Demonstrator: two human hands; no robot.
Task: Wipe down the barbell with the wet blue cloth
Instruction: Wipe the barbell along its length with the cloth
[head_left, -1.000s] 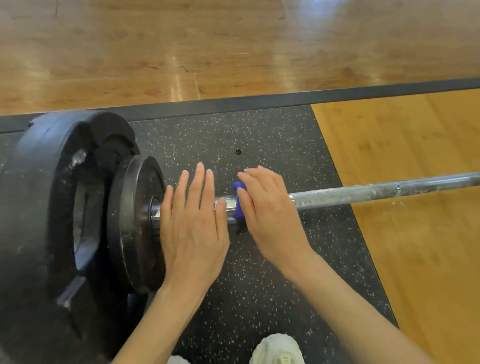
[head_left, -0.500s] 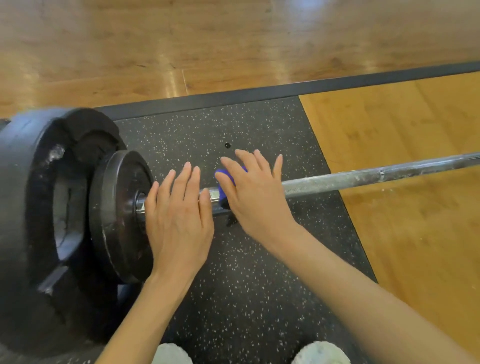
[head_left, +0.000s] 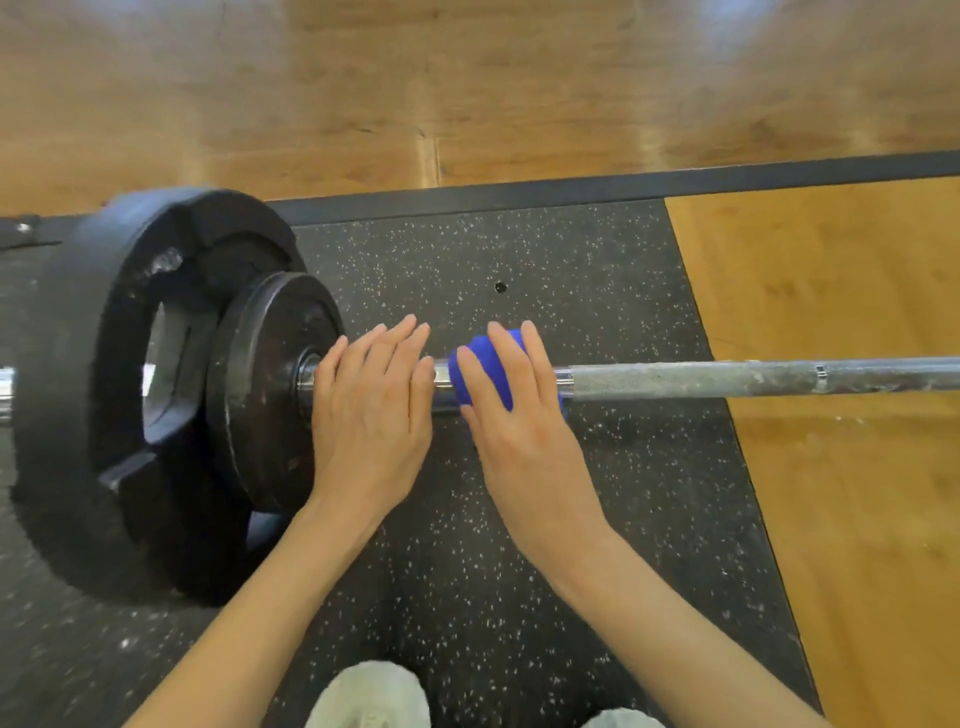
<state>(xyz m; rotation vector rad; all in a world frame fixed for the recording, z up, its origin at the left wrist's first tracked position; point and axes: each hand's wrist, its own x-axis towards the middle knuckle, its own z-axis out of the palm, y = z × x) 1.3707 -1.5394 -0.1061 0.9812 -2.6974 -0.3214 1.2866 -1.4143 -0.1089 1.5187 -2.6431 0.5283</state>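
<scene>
The barbell (head_left: 727, 378) lies across the floor, its chalk-marked steel shaft running off to the right. Black weight plates (head_left: 171, 395) load its left end. My left hand (head_left: 371, 410) lies flat on the shaft right beside the small inner plate, fingers straight and together. A blue cloth (head_left: 480, 371) is draped over the shaft just right of that hand. My right hand (head_left: 519, 421) presses down on the cloth with straight, spread fingers; blue shows between and beside them. The part of the shaft under both hands is hidden.
The plates rest on a black speckled rubber mat (head_left: 571, 519). A wooden platform panel (head_left: 857, 467) lies to the right and wood floor (head_left: 467, 88) beyond a dark border strip. My two white shoes (head_left: 371, 696) stand at the bottom edge.
More of the blue cloth shows under my right hand, whose fingers have spread over it. The left hand stays flat on the shaft by the plate. The view has shifted slightly.
</scene>
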